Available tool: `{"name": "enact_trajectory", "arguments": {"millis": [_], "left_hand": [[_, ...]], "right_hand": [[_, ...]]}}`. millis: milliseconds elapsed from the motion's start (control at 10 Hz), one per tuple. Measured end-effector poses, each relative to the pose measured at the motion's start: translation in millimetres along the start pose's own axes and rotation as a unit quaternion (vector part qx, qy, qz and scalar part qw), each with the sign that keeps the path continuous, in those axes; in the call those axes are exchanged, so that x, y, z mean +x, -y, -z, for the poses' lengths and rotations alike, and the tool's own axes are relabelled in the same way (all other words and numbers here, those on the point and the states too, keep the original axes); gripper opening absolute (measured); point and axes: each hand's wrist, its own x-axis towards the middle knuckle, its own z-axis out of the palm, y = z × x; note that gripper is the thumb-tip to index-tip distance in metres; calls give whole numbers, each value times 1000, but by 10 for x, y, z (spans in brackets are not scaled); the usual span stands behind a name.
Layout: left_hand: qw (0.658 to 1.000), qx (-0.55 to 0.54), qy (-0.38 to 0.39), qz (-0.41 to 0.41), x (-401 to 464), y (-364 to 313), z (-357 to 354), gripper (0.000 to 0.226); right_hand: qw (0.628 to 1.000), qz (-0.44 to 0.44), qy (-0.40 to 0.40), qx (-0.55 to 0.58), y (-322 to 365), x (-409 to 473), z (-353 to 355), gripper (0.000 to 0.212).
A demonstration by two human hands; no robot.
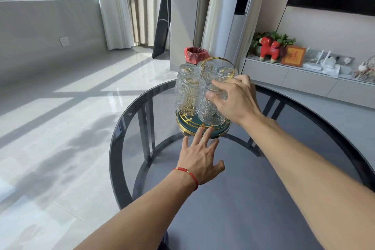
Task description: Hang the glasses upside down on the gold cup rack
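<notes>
The gold cup rack with a round green base stands on a round dark glass table. Several ribbed clear glasses hang upside down on it, one at the front left, others behind. My right hand is closed around the base of the front right glass, which is upside down on the rack. My left hand lies flat with fingers spread, its fingertips touching the front rim of the green base.
A red-bagged bin sits on the floor behind the rack. A low white cabinet at the right carries a red figurine and a framed picture. Sunlit tiled floor lies to the left.
</notes>
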Motion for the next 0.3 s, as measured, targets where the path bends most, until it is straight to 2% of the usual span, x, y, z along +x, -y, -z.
{"name": "enact_trajectory", "arguments": {"millis": [200, 300], "left_hand": [[1000, -11, 11, 2, -13, -7, 52, 67], [999, -42, -12, 1, -49, -10, 73, 56]], "right_hand": [[999, 21, 18, -45, -4, -74, -2, 61], [998, 34, -43, -14, -25, -329, 51, 55]]}}
